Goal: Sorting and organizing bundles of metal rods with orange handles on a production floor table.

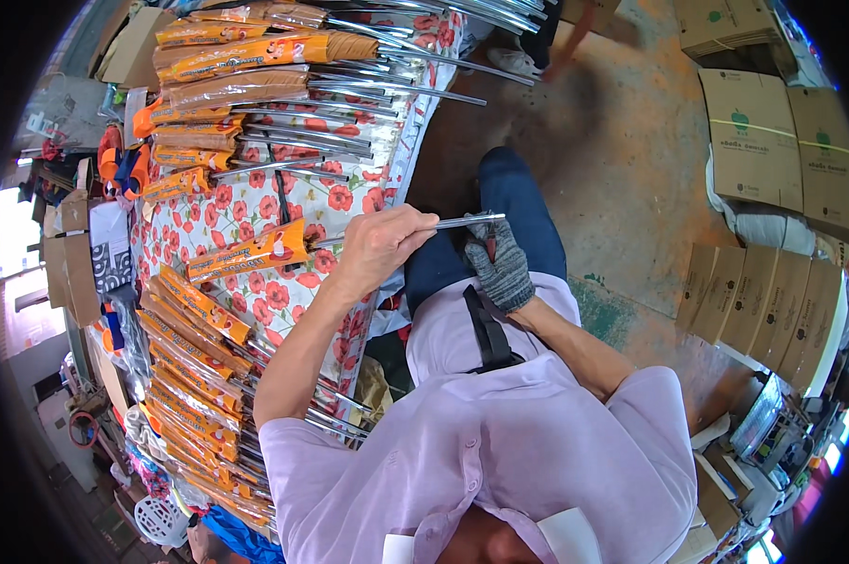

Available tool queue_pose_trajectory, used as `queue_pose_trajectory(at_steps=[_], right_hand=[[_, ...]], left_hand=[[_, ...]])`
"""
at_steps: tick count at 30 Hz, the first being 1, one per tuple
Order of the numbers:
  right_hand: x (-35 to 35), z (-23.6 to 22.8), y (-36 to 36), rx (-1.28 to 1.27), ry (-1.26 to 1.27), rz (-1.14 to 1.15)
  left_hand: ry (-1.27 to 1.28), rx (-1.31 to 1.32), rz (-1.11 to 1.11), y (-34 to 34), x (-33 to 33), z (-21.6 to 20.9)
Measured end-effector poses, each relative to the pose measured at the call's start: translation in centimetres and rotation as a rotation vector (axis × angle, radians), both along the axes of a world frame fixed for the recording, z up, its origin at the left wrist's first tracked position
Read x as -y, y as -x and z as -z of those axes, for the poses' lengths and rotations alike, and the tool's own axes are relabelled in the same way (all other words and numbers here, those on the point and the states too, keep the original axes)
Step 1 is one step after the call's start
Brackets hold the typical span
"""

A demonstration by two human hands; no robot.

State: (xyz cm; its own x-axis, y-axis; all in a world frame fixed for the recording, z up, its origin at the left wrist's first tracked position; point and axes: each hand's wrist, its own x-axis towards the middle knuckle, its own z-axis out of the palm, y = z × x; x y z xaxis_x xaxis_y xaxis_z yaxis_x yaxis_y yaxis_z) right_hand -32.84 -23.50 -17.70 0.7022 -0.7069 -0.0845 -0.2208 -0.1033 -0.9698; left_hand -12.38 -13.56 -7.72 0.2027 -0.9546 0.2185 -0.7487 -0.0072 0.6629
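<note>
Head view: the metal pole [457, 223] is the landmark, its long axis running left to right across the person's front, rising slightly toward its bare right tip. At its left end is an orange-and-brown wrapped head [251, 256], lying on the flower-clothed table [274, 299]. The bare left hand [387, 244] has its fingers clenched round the pole's middle portion. The gloved right hand [500, 273] is the nearer one to the tip, just on the body side of it; its fingers are bent around something dark and reddish, but I cannot tell how firmly they grasp it, nor whether they touch the pole.

So the tip lies just forward of the gloved fingers, well out from the table edge, which passes beneath the pole near the left hand. Wrapped bundles [265, 54] lie beyond the pole on the table, and more wrapped pieces [194, 395] lie nearer the body. Right of the tip, past a dark trouser leg [521, 202], open floor [622, 169] reaches toward stacked cartons [754, 155].
</note>
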Motion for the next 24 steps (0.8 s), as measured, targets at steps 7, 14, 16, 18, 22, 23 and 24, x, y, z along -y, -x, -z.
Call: queue_pose_trajectory(at_steps=[7,14,16,18,22,23,24], right_hand=[[-0.2,0.2,0.1,0.002,0.097,-0.001],[-0.5,0.0,0.7,-0.029,0.383,-0.100],[0.6,-1.4,2.0,-0.041,0.580,-0.192],[1.4,-0.6,4.1,-0.079,0.585,-0.275],[1.8,4.2,4.9,-0.058,0.021,-0.082],[1.9,4.8,4.5,-0.055,0.021,-0.076],[1.9,5.1,3.9,-0.057,0.086,-0.077]], left_hand=[[0.011,0.026,0.007,0.0,0.0,0.2],[-0.202,0.017,0.061,-0.8,-1.4,-1.8],[-0.293,0.009,0.086,-2.2,-3.0,-3.3],[-0.606,-0.052,0.191,-2.8,-5.5,-5.3],[-0.612,-0.138,0.079,-4.6,-8.4,-6.1],[-0.531,-0.164,0.009,-5.2,-8.6,-5.7],[-0.428,0.112,-0.177,-6.4,-8.3,-5.3]])
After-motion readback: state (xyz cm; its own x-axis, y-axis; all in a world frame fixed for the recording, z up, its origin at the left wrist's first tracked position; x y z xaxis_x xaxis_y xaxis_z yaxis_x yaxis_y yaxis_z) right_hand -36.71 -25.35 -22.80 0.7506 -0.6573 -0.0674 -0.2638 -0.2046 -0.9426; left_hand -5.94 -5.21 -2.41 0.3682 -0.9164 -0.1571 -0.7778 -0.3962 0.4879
